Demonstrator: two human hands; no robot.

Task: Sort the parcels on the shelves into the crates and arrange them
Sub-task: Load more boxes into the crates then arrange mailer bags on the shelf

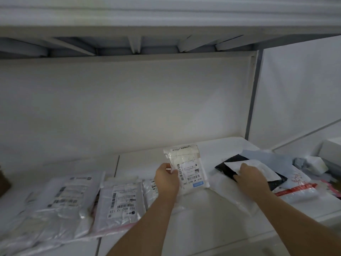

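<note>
My left hand (167, 179) grips a small white parcel (188, 169) with a barcode label, held upright above the white shelf (212, 228). My right hand (251, 175) rests on a black parcel (230, 167) with a white label, fingers curled over its near edge; whether it grips is unclear. Under the black parcel lies a flat white bag (230, 193). A clear-bagged parcel (122, 204) with a large barcode label lies left of my left arm, and another clear bag (68, 198) further left. No crate is in view.
A blue-grey bag (271, 157) and a white bag with red print (299, 187) lie at the right, with more crumpled packaging (313, 165) beyond. The upper shelf (166, 30) hangs low overhead. A white back wall (129, 108) closes the bay; a brown object (3, 182) shows at the left edge.
</note>
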